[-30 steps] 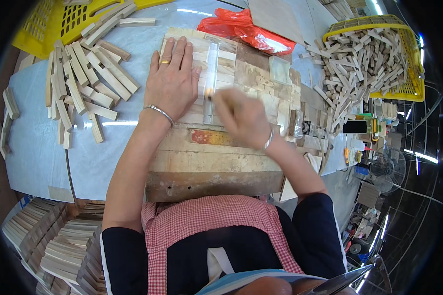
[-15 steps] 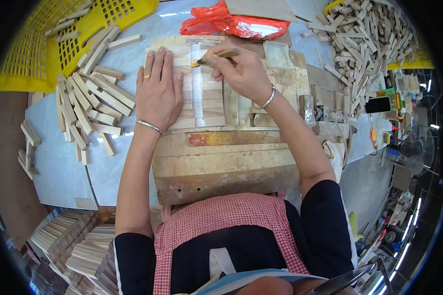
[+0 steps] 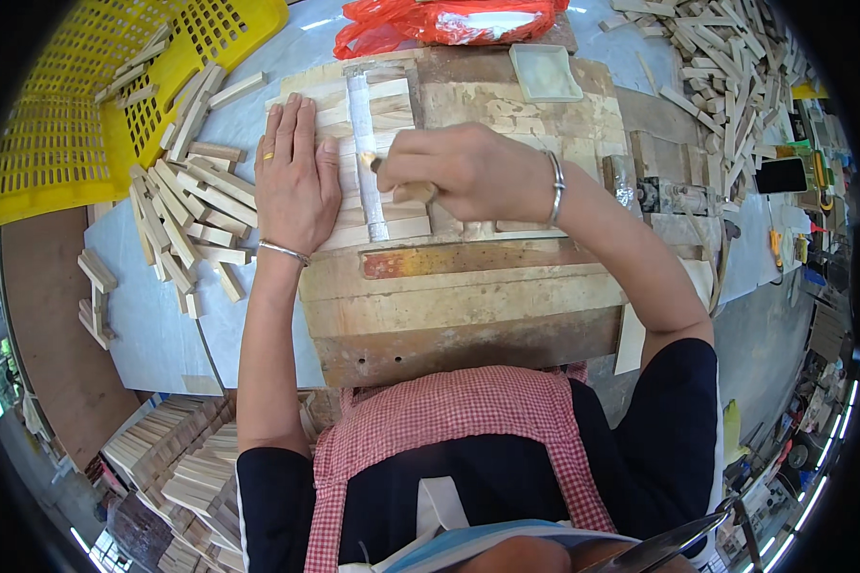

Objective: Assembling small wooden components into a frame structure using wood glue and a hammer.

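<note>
Small wooden strips (image 3: 389, 110) lie side by side on a worn wooden board (image 3: 449, 310), with a shiny whitish band (image 3: 359, 113) running across them from far to near. My left hand (image 3: 298, 186) rests flat on the strips' left part, fingers stretched out and pointing away from me. Closed around a small brush (image 3: 376, 165), my right hand (image 3: 468, 172) holds the pale bristle tip on or just over the band, about midway along. Most of the brush handle is hidden by the fingers. A squarish whitish dish (image 3: 547, 74) sits on the board beyond my right hand.
Loose wooden sticks (image 3: 201, 196) lie on the left beside a yellow perforated basket (image 3: 62, 143). Another stick pile (image 3: 717, 57) is at the far right. A red plastic bag (image 3: 401, 24) lies at the back. A stained flat bar (image 3: 449, 258) lies nearer me; a phone (image 3: 781, 176) is at right.
My right hand has brought the brush toward me along the whitish band. The left hand stays flat on the strips. The whole view has shifted slightly.
</note>
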Available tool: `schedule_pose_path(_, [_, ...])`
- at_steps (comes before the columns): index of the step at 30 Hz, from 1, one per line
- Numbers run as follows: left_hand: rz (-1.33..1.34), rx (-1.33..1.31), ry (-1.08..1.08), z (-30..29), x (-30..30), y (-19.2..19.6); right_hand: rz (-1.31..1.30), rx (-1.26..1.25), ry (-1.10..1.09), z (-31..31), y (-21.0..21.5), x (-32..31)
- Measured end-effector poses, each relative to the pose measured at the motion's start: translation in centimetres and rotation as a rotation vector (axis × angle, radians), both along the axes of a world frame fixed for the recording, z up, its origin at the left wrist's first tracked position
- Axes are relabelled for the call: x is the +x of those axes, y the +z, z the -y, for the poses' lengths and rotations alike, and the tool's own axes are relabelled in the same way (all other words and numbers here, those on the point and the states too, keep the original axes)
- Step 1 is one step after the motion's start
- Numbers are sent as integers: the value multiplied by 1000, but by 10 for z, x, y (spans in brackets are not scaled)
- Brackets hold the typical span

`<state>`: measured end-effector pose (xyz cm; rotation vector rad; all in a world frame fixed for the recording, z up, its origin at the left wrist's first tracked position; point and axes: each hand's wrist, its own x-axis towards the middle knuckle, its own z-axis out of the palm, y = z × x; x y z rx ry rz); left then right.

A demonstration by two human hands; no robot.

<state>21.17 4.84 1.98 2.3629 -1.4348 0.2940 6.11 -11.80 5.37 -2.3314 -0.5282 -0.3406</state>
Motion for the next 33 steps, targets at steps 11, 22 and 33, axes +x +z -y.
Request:
schedule_pose_path(11, [0,3,9,0,1,1,-6,120,54,-17,3,-23])
schedule_pose_path(22, [6,6,4,-1,0,0,-259,342,-86,4,9,5])
schedule_pose_path(33, [20,3,1,0,0,3,-407,453,-46,4,14,8])
